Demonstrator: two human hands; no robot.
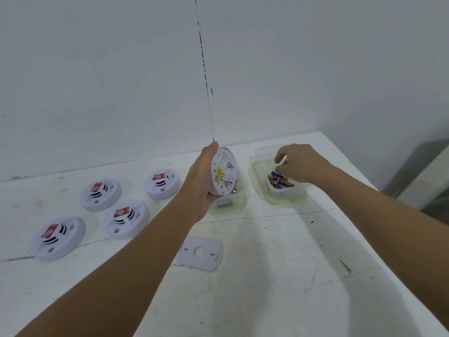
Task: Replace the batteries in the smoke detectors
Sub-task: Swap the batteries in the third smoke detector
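the right hand (300, 164) reaches into the right-hand clear container (283, 198), fingers curled and pinching a small pale cylinder that looks like a battery just above the purple batteries (279, 180) lying in that tub; whether it is being lifted or dropped cannot be told. the left hand (204, 181) grips an opened smoke detector (222, 173) on edge, thumb over the top rim and fingers wrapped under the bottom, back side turned toward the camera with its yellow label showing. the battery bay on that back is too small to read, so it cannot be told if a cell sits in it. directly beneath this detector stands a second clear container (228, 204) holding a grey cylinder, judged to be a spent battery. nearer the camera, a flat white mounting plate (200, 252) lies loose on the white table (291, 276), judged to belong to the held unit. to the left, four more smoke detectors (114, 215) rest face up, well apart from the tubs, each with a red tag on top. assessment: one unit is mid-service, awaiting or receiving a fresh cell and then its plate; the four on the table show no sign either way and are presumed outstanding.
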